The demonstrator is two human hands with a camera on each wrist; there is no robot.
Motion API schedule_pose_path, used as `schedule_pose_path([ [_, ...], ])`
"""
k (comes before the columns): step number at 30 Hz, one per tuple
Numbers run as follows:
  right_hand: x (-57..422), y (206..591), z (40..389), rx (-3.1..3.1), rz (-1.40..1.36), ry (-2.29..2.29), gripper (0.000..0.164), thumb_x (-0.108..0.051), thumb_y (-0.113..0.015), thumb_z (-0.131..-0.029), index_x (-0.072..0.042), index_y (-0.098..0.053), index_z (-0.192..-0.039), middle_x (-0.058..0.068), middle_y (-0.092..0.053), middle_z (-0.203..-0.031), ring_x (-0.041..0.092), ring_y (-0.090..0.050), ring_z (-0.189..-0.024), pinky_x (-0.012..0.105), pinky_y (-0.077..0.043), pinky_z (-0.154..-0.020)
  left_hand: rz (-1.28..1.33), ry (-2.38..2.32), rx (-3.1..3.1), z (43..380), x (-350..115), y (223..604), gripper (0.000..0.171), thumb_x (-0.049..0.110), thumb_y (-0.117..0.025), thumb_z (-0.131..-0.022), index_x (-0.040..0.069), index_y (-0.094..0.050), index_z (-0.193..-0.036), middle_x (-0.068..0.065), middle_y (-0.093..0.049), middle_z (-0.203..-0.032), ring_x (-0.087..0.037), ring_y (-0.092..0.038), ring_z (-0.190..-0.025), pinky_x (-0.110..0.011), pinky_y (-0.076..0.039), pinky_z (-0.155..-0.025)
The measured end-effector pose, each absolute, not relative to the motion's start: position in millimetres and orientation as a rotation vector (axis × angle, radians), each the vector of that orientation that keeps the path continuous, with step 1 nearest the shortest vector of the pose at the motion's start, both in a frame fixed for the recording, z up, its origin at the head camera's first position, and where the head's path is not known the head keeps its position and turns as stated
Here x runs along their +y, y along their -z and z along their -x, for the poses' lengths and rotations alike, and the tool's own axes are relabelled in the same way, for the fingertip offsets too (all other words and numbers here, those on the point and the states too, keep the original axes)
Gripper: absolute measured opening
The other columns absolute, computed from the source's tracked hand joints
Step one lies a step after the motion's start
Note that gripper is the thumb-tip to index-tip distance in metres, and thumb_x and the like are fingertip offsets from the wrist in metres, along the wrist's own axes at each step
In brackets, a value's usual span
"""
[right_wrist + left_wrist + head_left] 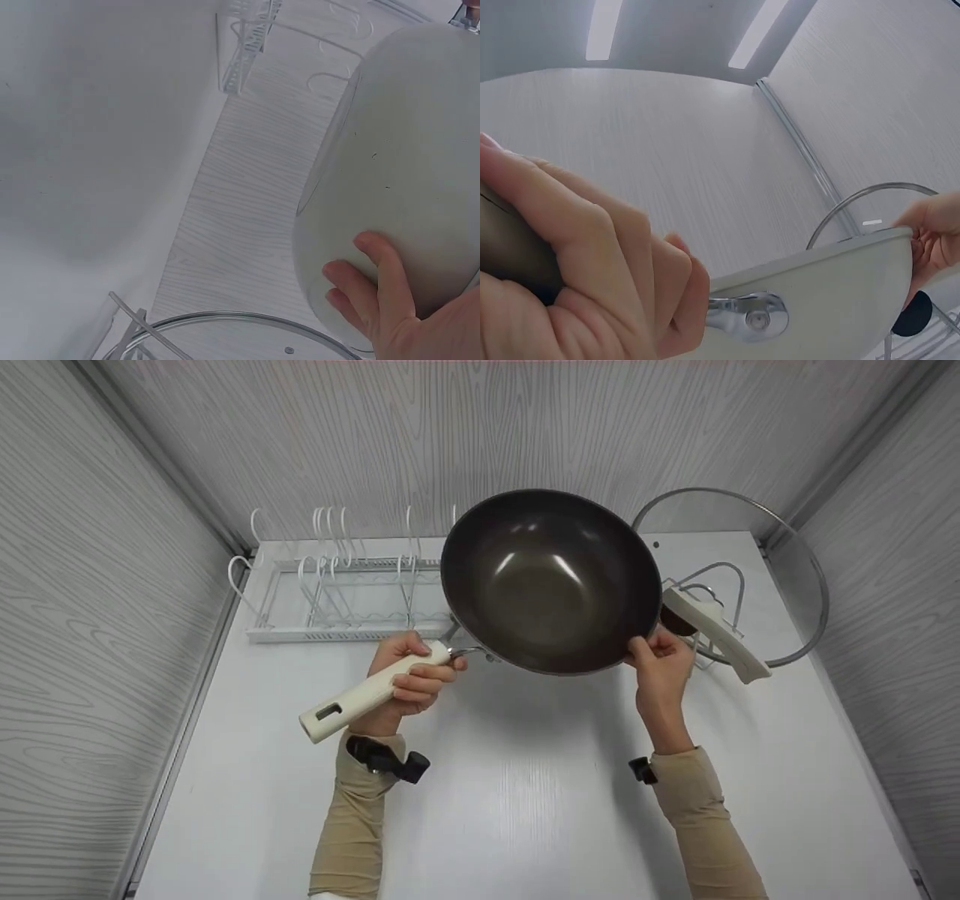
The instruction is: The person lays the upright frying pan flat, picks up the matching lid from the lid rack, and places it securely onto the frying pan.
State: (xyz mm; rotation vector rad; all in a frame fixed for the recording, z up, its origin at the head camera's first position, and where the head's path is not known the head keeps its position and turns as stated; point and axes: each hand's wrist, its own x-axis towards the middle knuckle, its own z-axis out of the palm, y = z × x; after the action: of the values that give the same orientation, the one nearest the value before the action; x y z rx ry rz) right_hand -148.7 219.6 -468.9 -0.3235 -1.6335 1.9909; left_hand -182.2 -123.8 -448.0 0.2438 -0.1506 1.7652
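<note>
A deep wok-style pan (551, 585), dark inside and pale outside, is held up over the white table with its inside toward the head camera. My left hand (412, 675) grips the cream handle (352, 701) close to its metal joint. At the near right rim, my right hand (664, 671) pinches the pan between thumb and fingers. Several fingers (360, 289) of that hand lie against the pale outer wall (397, 165) in the right wrist view. Just right of the pan, a glass lid (817, 577) with a cream handle (720, 634) leans upright in a wire stand (739, 592).
A white wire dish rack (337, 634) stands at the back left, partly behind the pan. Grey wood-grain walls (97, 622) enclose the white table (517, 810) on the left, back and right.
</note>
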Motion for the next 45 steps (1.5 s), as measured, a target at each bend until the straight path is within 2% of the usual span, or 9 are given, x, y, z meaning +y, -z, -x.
schedule_pose_path([
  [10,218.0,490.0,126.9,-1.653,0.456,-1.969,0.027,0.016,-0.054,-0.076,-0.001,-0.041,-0.059,0.000,-0.044,-0.056,0.008,-0.049,-0.050,0.022,-0.052,-0.050,-0.231,-1.737,-0.079,183.2,-128.2,476.6,0.041,0.011,-0.038,-0.090,-0.015,-0.038,-0.122,0.000,-0.026,-0.068,-0.009,-0.039,-0.046,-0.020,-0.048,-0.042],
  [20,217.8,514.6,116.3,-1.649,0.559,-2.004,0.028,0.016,-0.055,-0.077,-0.001,-0.041,-0.060,-0.001,-0.043,-0.054,0.009,-0.050,-0.049,0.023,-0.052,-0.050,-0.131,-1.773,-0.068,179.1,-128.6,502.7,0.040,0.012,-0.039,-0.091,-0.014,-0.035,-0.122,0.002,-0.027,-0.067,-0.008,-0.037,-0.044,-0.019,-0.046,-0.040],
  [26,220.4,527.8,112.1,-1.692,0.595,-2.014,0.029,0.015,-0.056,-0.079,-0.001,-0.039,-0.062,0.001,-0.041,-0.054,0.012,-0.051,-0.050,0.029,-0.055,-0.052,-0.057,-1.796,-0.060,176.1,-128.3,517.4,0.041,0.011,-0.039,-0.090,-0.013,-0.032,-0.122,0.003,-0.026,-0.067,-0.006,-0.033,-0.044,-0.018,-0.044,-0.038],
  [32,221.1,534.7,111.8,-1.715,0.654,-1.993,0.028,0.013,-0.058,-0.079,-0.002,-0.041,-0.062,0.000,-0.042,-0.056,0.011,-0.051,-0.051,0.027,-0.054,-0.051,-0.035,-1.821,-0.047,177.0,-126.9,529.1,0.043,0.011,-0.040,-0.089,-0.014,-0.032,-0.123,0.004,-0.027,-0.067,-0.006,-0.034,-0.044,-0.018,-0.045,-0.038],
  [45,217.7,547.8,116.2,-1.655,0.702,-2.046,0.031,0.016,-0.057,-0.078,-0.004,-0.040,-0.063,-0.002,-0.040,-0.056,0.010,-0.046,-0.050,0.026,-0.052,-0.049,0.030,-1.849,-0.087,181.9,-128.4,551.2,0.062,0.012,-0.041,-0.091,-0.020,-0.017,-0.139,0.004,-0.029,-0.065,-0.005,-0.032,-0.044,-0.017,-0.043,-0.037],
])
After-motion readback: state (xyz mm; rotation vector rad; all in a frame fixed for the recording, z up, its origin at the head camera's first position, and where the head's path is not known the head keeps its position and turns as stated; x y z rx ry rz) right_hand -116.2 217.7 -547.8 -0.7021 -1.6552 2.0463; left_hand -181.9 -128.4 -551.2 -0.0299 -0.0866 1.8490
